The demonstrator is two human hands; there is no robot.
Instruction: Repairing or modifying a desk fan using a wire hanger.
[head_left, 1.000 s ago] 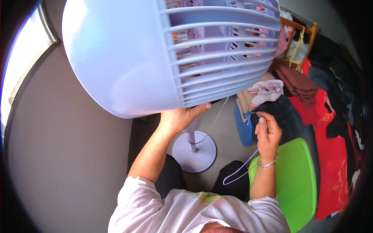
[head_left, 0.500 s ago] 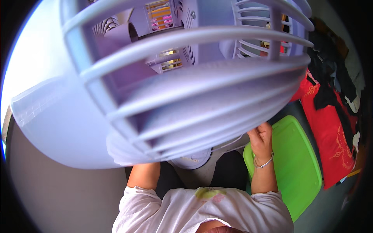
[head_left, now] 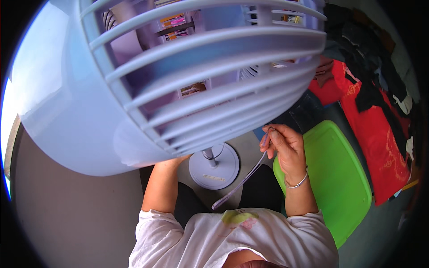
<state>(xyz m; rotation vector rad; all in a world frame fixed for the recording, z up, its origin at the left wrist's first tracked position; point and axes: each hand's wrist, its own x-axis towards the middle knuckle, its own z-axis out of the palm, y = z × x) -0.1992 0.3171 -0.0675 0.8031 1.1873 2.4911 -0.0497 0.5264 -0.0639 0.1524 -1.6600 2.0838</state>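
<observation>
A large lavender plastic fan-like housing (head_left: 85,129) with curved slats fills the upper part of the view. Below it a short pole rises from a round, pale base (head_left: 219,172) between my knees. My right hand (head_left: 288,145) is closed, its fingertips pinching a thin greyish cord (head_left: 245,181) just under the slats. The cord slants down to the left, and its thicker end hangs over my lap. My left hand (head_left: 178,160) reaches beneath the housing's lower edge; the fingers are hidden behind it.
A bright green plastic lid or panel (head_left: 333,178) lies at my right. Beyond it, red cloth with a gold pattern (head_left: 368,138) and dark clothes (head_left: 357,49) are heaped. At my left is a grey-brown surface (head_left: 67,210).
The housing has shifted up and left, showing more of the base and pole. My right hand has come away from its edge and now shows the pinched cord.
</observation>
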